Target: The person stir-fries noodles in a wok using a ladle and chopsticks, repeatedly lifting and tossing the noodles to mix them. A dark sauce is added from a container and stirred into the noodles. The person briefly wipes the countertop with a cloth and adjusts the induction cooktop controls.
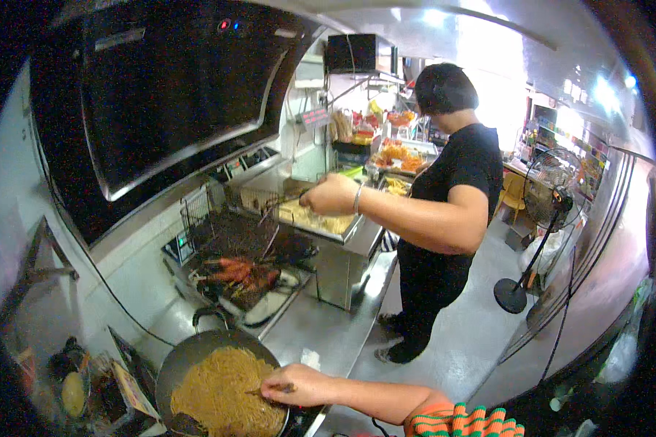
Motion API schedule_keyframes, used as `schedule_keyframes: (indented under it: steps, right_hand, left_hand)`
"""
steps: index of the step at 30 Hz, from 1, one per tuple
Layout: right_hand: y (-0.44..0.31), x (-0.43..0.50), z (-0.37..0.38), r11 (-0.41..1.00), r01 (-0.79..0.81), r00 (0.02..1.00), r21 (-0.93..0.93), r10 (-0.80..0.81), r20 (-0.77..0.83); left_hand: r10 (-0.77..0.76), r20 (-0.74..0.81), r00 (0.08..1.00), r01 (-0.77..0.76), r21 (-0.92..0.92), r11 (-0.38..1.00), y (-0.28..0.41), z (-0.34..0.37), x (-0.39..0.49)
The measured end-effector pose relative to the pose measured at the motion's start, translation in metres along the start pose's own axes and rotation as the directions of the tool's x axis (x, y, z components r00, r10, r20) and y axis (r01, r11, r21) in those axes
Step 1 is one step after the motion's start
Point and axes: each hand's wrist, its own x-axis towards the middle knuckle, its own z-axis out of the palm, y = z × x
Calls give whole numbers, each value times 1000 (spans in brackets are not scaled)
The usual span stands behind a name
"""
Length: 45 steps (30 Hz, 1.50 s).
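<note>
My right hand (296,385), below an orange and green striped sleeve, is closed around a thin brown utensil (257,391), perhaps chopsticks. It is over the right side of a large dark wok (169,365) with a looped handle at its far rim. A heap of thin brown noodles (224,389) fills much of the wok. A dark shape shows at the wok's near left edge; I cannot tell what it is. My left hand is out of view.
A co-worker in black (442,180) stands ahead, an arm over a fryer area and metal tray (345,236). Reddish food (243,273) lies beyond the wok. Bottles and containers (74,393) stand at left. A standing fan (552,205) is on the right.
</note>
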Motion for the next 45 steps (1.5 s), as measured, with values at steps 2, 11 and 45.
schedule_keyframes:
  steps: [2,11,45]
  right_hand:
    - [-1,2,-1,1000,-5,998,-27,7,63]
    - [-3,5,8,997,25,997,-70,-19,77]
    - [75,113,52,667,-403,896,627,428,120]
  left_hand:
    - [-11,41,999,11,-5,1000,-3,0,2]
    - [11,203,979,0,-54,999,-10,-19,4]
    - [-41,36,998,49,-238,970,-77,24,54]
